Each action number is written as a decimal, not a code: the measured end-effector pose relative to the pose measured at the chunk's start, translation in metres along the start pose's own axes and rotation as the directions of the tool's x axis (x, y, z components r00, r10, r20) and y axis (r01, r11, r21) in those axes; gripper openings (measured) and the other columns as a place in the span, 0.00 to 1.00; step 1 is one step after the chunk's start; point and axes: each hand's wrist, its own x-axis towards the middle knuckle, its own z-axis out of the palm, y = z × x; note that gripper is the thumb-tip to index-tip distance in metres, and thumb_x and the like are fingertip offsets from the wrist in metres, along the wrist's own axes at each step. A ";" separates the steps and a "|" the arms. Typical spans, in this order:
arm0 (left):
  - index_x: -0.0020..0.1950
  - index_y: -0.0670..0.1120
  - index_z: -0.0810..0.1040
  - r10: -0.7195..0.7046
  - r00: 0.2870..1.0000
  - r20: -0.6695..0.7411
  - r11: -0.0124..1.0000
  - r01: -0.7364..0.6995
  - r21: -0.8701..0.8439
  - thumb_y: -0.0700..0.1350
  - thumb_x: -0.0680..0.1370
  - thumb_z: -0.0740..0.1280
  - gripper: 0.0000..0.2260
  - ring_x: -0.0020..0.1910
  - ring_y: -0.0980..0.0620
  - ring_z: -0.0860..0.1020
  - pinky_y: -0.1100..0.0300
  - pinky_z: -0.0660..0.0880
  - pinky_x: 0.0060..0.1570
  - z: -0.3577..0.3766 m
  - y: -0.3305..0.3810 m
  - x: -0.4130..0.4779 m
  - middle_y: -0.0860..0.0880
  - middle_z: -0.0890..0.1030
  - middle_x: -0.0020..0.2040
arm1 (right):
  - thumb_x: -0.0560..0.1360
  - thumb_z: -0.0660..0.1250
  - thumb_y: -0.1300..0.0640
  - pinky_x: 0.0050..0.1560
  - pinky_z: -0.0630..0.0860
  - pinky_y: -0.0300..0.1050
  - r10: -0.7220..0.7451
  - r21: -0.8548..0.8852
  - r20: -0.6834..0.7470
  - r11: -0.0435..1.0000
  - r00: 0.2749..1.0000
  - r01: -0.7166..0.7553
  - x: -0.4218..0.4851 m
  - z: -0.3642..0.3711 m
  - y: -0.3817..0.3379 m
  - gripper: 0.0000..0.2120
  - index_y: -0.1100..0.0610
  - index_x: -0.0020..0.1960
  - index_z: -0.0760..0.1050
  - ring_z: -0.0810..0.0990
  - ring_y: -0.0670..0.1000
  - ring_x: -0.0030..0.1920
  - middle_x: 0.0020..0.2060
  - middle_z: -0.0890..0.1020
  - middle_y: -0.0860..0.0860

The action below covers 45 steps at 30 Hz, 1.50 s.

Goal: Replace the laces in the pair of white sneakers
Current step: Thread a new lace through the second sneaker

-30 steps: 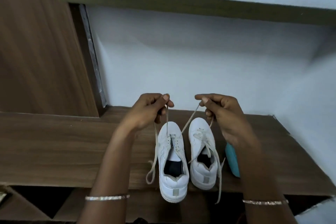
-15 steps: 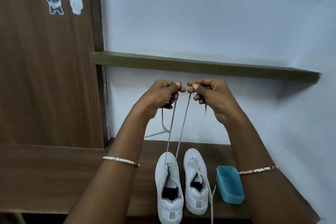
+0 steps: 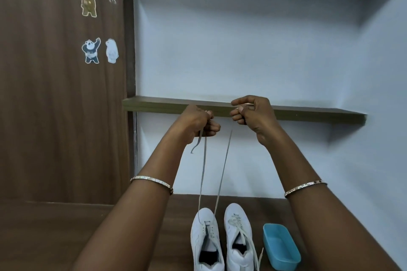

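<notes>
Two white sneakers stand side by side on a brown wooden surface (image 3: 66,237), toes pointing away from me. Only the lowest eyelets of the left sneaker (image 3: 203,235) are threaded; two strands of its grey-white lace (image 3: 202,174) rise straight up from them. My left hand (image 3: 196,123) is raised high and shut on the left strand, whose short tail hangs below my fist. My right hand (image 3: 253,114) has its fingers curled just above the top end of the right strand; whether it grips that strand is unclear. The right sneaker (image 3: 235,212) is laced, its ends loose.
A blue plastic tub (image 3: 275,225) sits right of the sneakers. A thin wooden shelf (image 3: 308,113) crosses the pale wall at the height of my hands. A brown wooden panel (image 3: 44,116) with bear stickers (image 3: 90,50) stands to the left.
Both hands have risen well above the shoes, drawing the left sneaker's two lace strands up long and straight. My view has tilted upward, showing the shelf and stickers.
</notes>
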 end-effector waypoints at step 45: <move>0.60 0.31 0.74 -0.161 0.987 0.030 0.686 0.134 -0.715 0.29 0.81 0.60 0.09 0.38 0.45 0.82 0.58 0.82 0.38 0.027 -0.028 0.020 0.35 0.80 0.43 | 0.72 0.77 0.57 0.49 0.85 0.54 0.009 -0.160 0.103 0.987 0.995 0.008 -0.021 0.006 0.010 0.05 0.58 0.44 0.85 0.87 0.55 0.42 0.38 0.86 0.55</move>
